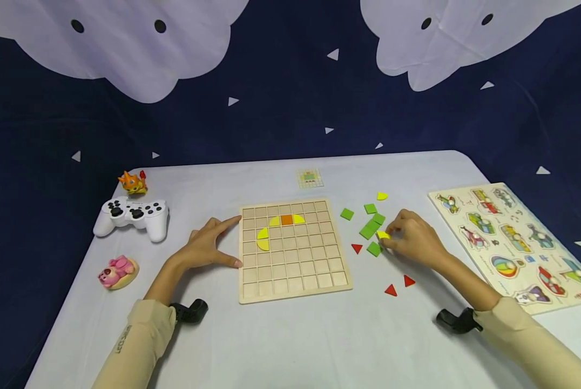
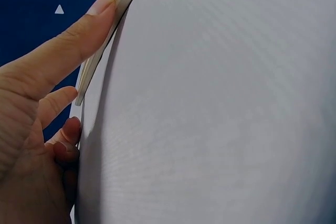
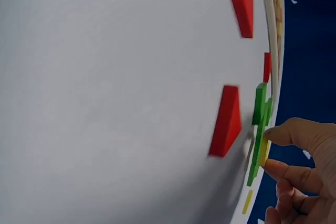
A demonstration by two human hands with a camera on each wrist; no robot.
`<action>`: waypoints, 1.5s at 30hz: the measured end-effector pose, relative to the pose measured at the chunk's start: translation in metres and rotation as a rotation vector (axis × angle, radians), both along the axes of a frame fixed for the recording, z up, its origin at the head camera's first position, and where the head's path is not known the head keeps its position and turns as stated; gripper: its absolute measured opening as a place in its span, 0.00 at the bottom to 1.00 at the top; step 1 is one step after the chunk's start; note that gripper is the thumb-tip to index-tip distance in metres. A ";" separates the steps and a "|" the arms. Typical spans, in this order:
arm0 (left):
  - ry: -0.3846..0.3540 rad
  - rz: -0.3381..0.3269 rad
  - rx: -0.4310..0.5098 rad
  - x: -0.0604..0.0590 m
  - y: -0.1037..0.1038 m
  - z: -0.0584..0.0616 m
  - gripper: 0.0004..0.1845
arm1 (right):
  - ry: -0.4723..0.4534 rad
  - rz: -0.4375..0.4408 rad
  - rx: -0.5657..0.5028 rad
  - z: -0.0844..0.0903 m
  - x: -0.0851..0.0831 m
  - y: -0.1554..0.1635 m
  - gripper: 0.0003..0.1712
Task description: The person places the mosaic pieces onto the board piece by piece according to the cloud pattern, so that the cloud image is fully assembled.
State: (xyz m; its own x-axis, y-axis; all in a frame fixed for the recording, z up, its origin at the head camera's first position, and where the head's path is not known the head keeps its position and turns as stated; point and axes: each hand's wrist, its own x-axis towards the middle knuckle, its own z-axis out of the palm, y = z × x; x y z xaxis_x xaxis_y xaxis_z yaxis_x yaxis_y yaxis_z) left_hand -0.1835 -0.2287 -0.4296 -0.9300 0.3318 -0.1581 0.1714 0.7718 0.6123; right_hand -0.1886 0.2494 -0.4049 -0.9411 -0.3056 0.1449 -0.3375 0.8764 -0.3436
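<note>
A wooden grid board (image 1: 294,249) lies in the middle of the white table, with yellow quarter-circle pieces (image 1: 263,239) and an orange square (image 1: 286,219) set in its upper rows. My left hand (image 1: 211,246) rests open against the board's left edge (image 2: 100,45), forefinger and thumb straight along it. To the right of the board lie loose green squares (image 1: 370,228) and red triangles (image 1: 398,286). My right hand (image 1: 409,236) pinches a yellow piece (image 1: 383,234) among the green ones; in the right wrist view the fingertips (image 3: 273,137) close on the yellow piece (image 3: 262,153).
A white game controller (image 1: 132,215), an orange toy figure (image 1: 133,182) and a pink toy (image 1: 117,271) sit at the table's left. A peg puzzle board (image 1: 514,237) lies at the right edge. A small pattern card (image 1: 310,178) lies behind the grid board.
</note>
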 end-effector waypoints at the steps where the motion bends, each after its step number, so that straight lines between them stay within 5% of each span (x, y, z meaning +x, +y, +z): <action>1: 0.001 0.000 0.000 0.000 0.000 0.000 0.62 | 0.008 -0.008 -0.004 0.000 -0.001 -0.001 0.14; 15: -0.008 0.006 0.002 0.000 0.001 0.001 0.62 | -0.043 -0.004 -0.055 0.006 -0.010 -0.049 0.14; 30: -0.009 0.006 0.001 0.000 0.001 0.002 0.62 | -0.016 0.117 -0.101 0.004 -0.025 -0.107 0.15; 45: -0.008 0.010 0.011 0.000 0.001 0.002 0.62 | -0.043 0.137 -0.104 -0.002 -0.030 -0.132 0.13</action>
